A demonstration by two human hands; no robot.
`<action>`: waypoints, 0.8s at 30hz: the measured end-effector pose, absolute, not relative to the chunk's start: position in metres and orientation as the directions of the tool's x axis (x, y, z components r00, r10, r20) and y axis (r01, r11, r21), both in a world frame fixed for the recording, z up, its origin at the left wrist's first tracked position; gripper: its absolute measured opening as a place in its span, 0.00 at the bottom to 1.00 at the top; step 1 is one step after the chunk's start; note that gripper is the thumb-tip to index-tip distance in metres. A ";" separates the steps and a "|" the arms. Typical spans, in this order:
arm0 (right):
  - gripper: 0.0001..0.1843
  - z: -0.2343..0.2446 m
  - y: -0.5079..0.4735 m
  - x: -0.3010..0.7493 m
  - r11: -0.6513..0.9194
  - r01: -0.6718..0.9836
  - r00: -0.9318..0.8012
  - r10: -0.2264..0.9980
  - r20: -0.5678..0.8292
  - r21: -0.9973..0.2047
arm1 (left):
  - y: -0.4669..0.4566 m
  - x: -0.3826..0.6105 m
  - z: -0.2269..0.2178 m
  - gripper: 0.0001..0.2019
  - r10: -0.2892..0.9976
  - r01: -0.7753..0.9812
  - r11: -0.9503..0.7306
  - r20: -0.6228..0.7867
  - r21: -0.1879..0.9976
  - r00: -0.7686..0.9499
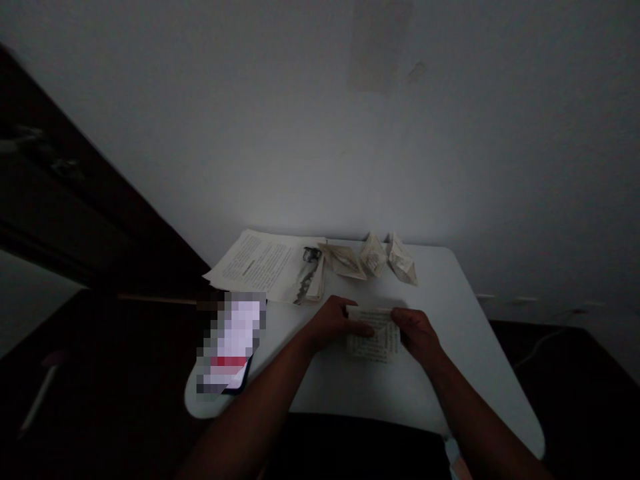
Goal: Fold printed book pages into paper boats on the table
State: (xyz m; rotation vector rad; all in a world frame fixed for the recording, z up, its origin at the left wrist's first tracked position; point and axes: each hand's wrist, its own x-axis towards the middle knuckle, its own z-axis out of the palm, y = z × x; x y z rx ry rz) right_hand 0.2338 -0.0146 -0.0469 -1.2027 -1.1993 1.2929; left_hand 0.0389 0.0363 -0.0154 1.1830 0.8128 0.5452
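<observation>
A folded sheet of printed paper [374, 343] is held between my two hands over the front half of the white table. My left hand [334, 325] grips its left side, the thumb lying across the printed face. At the upper right corner, my right hand [416, 331] pinches the edge, with its other fingers partly hidden behind the sheet. Beyond the hands, three folded paper boats stand near the wall: a left one [345, 260], a middle one [373, 255] and a right one [402, 260].
An open printed book or stack of pages [260, 263] lies at the table's back left. A phone with a lit, blurred screen [233, 343] rests at the left edge of the white table [340, 393]. The wall [300, 133] borders the table's far side.
</observation>
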 end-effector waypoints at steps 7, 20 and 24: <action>0.21 -0.044 -0.010 0.231 0.006 0.024 -0.069 0.998 0.004 -1.000 | 0.033 0.056 -0.021 0.15 0.887 -0.335 0.331 -0.170 0.882 0.429; 0.23 -0.034 -0.015 0.225 -0.043 0.167 0.022 0.999 -0.040 -0.985 | 0.030 0.059 -0.025 0.18 0.926 -0.183 0.196 -0.121 0.963 0.358; 0.21 -0.035 -0.014 0.227 -0.032 0.179 -0.054 0.998 -0.042 -0.983 | 0.033 0.053 -0.023 0.16 0.918 -0.083 0.135 -0.093 0.987 0.386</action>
